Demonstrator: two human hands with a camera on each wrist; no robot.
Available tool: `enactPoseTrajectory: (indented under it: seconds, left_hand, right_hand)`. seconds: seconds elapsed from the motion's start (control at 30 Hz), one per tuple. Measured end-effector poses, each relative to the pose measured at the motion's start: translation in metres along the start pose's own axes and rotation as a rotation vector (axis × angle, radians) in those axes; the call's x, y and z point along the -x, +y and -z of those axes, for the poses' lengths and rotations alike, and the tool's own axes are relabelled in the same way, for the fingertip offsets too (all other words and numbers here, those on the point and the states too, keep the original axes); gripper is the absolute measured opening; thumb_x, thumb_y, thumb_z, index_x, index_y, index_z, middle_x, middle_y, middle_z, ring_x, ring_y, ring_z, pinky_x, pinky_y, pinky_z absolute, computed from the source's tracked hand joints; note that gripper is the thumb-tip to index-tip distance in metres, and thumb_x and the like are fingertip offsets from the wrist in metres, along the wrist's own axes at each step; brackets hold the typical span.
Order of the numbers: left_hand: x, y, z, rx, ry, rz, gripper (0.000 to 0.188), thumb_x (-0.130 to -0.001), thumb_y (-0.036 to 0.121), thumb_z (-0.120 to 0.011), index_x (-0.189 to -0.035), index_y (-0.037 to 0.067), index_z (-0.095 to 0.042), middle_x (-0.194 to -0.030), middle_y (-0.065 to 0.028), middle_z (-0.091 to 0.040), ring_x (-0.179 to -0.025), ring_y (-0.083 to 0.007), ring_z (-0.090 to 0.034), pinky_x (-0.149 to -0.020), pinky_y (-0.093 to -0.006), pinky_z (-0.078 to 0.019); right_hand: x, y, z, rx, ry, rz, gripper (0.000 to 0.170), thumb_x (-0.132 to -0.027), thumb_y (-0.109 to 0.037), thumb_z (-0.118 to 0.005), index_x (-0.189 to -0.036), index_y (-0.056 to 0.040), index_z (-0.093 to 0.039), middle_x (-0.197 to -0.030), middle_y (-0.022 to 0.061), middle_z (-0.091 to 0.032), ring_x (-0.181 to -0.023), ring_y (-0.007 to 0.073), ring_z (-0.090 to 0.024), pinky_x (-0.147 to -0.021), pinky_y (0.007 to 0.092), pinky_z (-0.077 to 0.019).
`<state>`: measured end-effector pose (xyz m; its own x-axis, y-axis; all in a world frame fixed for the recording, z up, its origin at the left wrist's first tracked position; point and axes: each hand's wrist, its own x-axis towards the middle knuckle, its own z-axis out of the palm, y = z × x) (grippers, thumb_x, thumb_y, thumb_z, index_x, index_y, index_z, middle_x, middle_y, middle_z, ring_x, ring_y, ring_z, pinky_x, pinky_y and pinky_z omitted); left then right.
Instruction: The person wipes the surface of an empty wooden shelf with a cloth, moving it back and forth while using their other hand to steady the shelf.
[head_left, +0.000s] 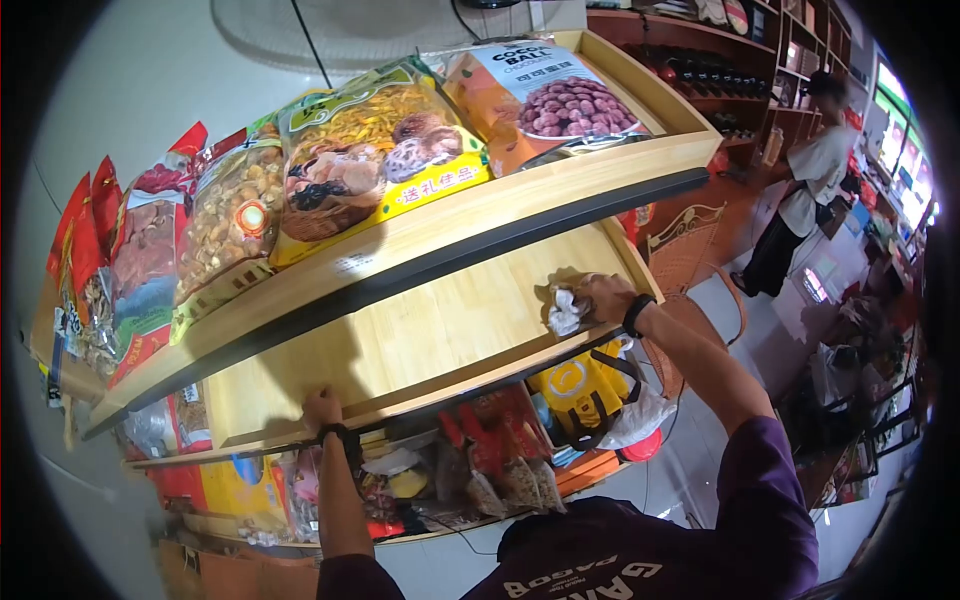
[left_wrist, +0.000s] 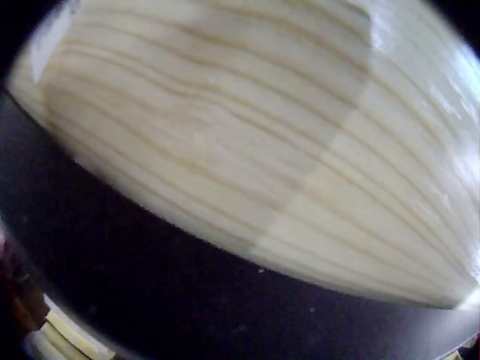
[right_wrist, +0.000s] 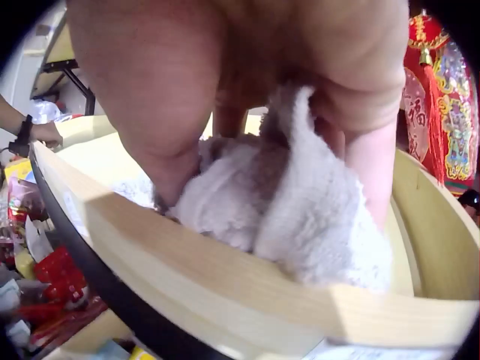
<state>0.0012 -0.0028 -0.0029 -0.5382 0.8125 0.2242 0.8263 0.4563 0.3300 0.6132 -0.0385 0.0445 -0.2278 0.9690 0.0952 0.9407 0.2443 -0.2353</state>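
Observation:
My right hand grips a bunched whitish cleaning cloth at the right end of a wooden shelf tray. Close up in the right wrist view, the fingers curl down around the fluffy cloth, just behind the tray's front lip. A fold of cloth sticks up between the fingers and thumb. My left hand holds the tray's front rim farther left, its fingers curled there. Only pale wood above a black strip shows in the left wrist view; the hand is hidden there.
Above, a tilted shelf carries bagged dried foods and a cocoa ball bag. Lower shelves hold packets and a yellow bag. A wicker chair stands right; another person is beyond it.

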Motion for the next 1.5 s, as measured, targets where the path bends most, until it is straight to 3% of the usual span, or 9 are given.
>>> enactPoseTrajectory:
  seconds: [0.13,0.3,0.5,0.6,0.73,0.77,0.8,0.87,1.5]
  left_hand:
    - [-0.002,-0.003,-0.005,0.011,0.022,0.004,0.036,-0.081,0.041,-0.056,-0.086,0.01,-0.074,-0.086,-0.0174,-0.072,-0.084,-0.0385,-0.069,-0.076,-0.0483,-0.0548]
    - [-0.001,-0.005,-0.001,0.024,0.002,-0.027,0.038,-0.082,0.042,-0.055,-0.089,0.011,-0.076,-0.089,-0.0174,-0.072,-0.084,-0.0401,-0.07,-0.077,-0.0504,-0.0558]
    - [-0.002,0.001,0.0,-0.001,-0.017,0.047,0.036,-0.084,0.043,-0.056,-0.089,0.013,-0.074,-0.09,-0.0152,-0.072,-0.084,-0.038,-0.069,-0.074,-0.0492,-0.0549]
    - [-0.006,-0.009,-0.012,-0.005,0.012,0.01,0.036,-0.084,0.045,-0.057,-0.092,0.015,-0.075,-0.092,-0.0147,-0.072,-0.085,-0.0383,-0.07,-0.074,-0.0488,-0.0554]
    - [-0.003,-0.005,-0.002,-0.005,-0.023,0.029,0.037,-0.083,0.044,-0.058,-0.097,0.015,-0.076,-0.095,-0.0158,-0.073,-0.089,-0.0391,-0.07,-0.079,-0.0494,-0.0559]
    - [-0.003,-0.003,-0.001,-0.011,-0.03,0.02,0.037,-0.083,0.044,-0.058,-0.098,0.015,-0.075,-0.096,-0.0159,-0.073,-0.09,-0.0391,-0.069,-0.08,-0.0492,-0.0557]
    - [-0.002,0.0,-0.001,-0.017,-0.036,0.012,0.037,-0.083,0.044,-0.059,-0.099,0.015,-0.075,-0.097,-0.0161,-0.073,-0.092,-0.0391,-0.069,-0.081,-0.0491,-0.0556]
    - [0.002,0.002,0.003,-0.025,-0.021,0.003,0.038,-0.084,0.044,-0.058,-0.097,0.013,-0.075,-0.098,-0.0161,-0.072,-0.092,-0.0388,-0.069,-0.081,-0.0488,-0.0551]
    - [-0.001,0.0,-0.003,-0.017,-0.039,0.034,0.037,-0.087,0.042,-0.055,-0.093,0.011,-0.075,-0.094,-0.0169,-0.072,-0.092,-0.039,-0.068,-0.081,-0.0488,-0.0544]
  right_hand:
    - [0.007,-0.013,0.012,0.004,-0.029,0.007,0.037,-0.073,-0.019,-0.076,-0.11,-0.0177,-0.074,-0.106,0.0163,-0.07,-0.102,0.0349,-0.065,-0.09,0.0439,-0.052]
    - [-0.012,-0.018,0.004,0.161,-0.071,-0.019,0.03,-0.073,-0.007,-0.064,-0.101,-0.0103,-0.073,-0.099,0.0147,-0.072,-0.099,0.0329,-0.068,-0.088,0.0411,-0.0543]
    - [-0.05,-0.033,0.013,0.129,-0.047,-0.109,0.038,-0.074,-0.004,-0.06,-0.106,-0.0168,-0.076,-0.106,0.0156,-0.071,-0.1,0.0337,-0.066,-0.091,0.0429,-0.0522]
    - [-0.084,-0.019,-0.006,0.209,0.059,-0.048,0.025,-0.078,-0.01,-0.062,-0.098,-0.0131,-0.076,-0.096,0.0149,-0.072,-0.091,0.0319,-0.07,-0.083,0.0413,-0.0562]
    - [-0.113,-0.022,-0.012,0.023,0.278,-0.015,0.024,-0.083,-0.011,-0.063,-0.105,-0.0062,-0.071,-0.105,0.0166,-0.071,-0.1,0.0335,-0.066,-0.087,0.0412,-0.0526]
    - [-0.13,-0.006,-0.027,0.038,0.164,-0.016,0.026,-0.089,-0.015,-0.061,-0.112,-0.0056,-0.068,-0.109,0.0161,-0.071,-0.1,0.032,-0.066,-0.087,0.0392,-0.0523]
    - [-0.14,-0.013,-0.026,0.121,0.311,0.124,0.027,-0.092,-0.019,-0.059,-0.113,-0.0051,-0.067,-0.112,0.0154,-0.07,-0.1,0.0309,-0.066,-0.089,0.0376,-0.0518]
    - [-0.144,-0.013,-0.017,-0.229,0.18,0.123,0.027,-0.095,-0.022,-0.057,-0.114,-0.0052,-0.067,-0.113,0.0163,-0.069,-0.102,0.0299,-0.065,-0.091,0.0371,-0.0513]
    - [-0.189,-0.022,-0.014,-0.017,0.153,-0.058,0.039,-0.085,-0.019,-0.063,-0.123,-0.0096,-0.064,-0.13,0.0171,-0.06,-0.124,0.0305,-0.052,-0.105,0.0386,-0.0413]
